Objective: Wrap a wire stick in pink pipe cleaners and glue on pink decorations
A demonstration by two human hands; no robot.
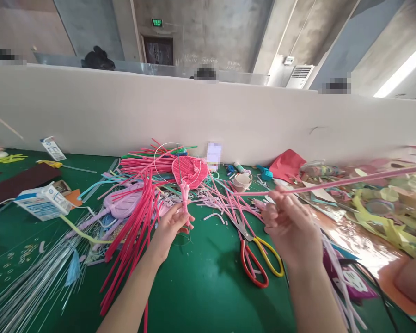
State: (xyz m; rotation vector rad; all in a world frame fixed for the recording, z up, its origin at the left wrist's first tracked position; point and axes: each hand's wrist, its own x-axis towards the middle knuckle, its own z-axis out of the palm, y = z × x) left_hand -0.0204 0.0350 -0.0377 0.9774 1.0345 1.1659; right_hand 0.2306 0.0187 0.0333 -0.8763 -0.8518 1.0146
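My left hand is closed around the wrapped pink handle of a round fan made of pink pipe cleaners. The fan stands upright, its red-pink face crossed by a twisted pink strip, and a thin pale ring shows around its left side. My right hand is raised to the right with its fingers pinched on a long pink pipe cleaner, which stretches from near the fan out past the right edge. Scissors with one red and one yellow handle lie between my hands, blades partly over pink pipe cleaners.
Bundles of red-pink pipe cleaners and a lilac fan-shaped piece lie left, beside thin silvery wires. A blue-white carton stands farther left. A paper cup and red sheet sit by the pale partition.
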